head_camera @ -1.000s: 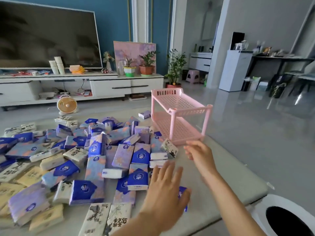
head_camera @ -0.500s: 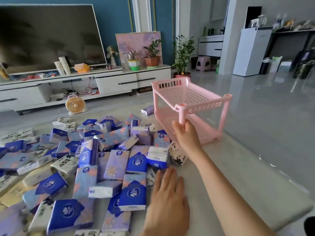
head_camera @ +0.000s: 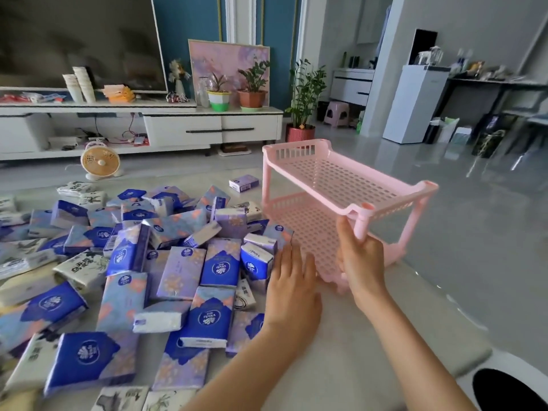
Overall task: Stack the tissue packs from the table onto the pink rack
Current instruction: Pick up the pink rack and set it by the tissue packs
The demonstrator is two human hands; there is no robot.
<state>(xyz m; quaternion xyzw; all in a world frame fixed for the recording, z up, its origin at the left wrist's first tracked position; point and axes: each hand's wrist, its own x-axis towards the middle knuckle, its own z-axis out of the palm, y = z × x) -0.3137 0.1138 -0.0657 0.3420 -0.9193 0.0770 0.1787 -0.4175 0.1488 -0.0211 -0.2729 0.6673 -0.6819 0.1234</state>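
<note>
A pink two-shelf rack stands at the table's right side, both perforated shelves bare. My right hand grips its near front post just under the top shelf. My left hand lies flat with straight fingers on the table, touching the right edge of a wide heap of tissue packs. The packs are blue, lilac and white-with-ink-print, lying jumbled and overlapping. One lilac pack lies apart behind the heap, near the rack's far left leg.
The table's right edge runs just past the rack, with glossy floor beyond. A small orange fan sits on the floor behind the table. A white TV cabinet with plants stands farther back. A white round object shows at lower right.
My right hand reached forward from above the table and took hold of the rack's front post. My left hand slid forward to the edge of the heap. The rack looks nearer.
</note>
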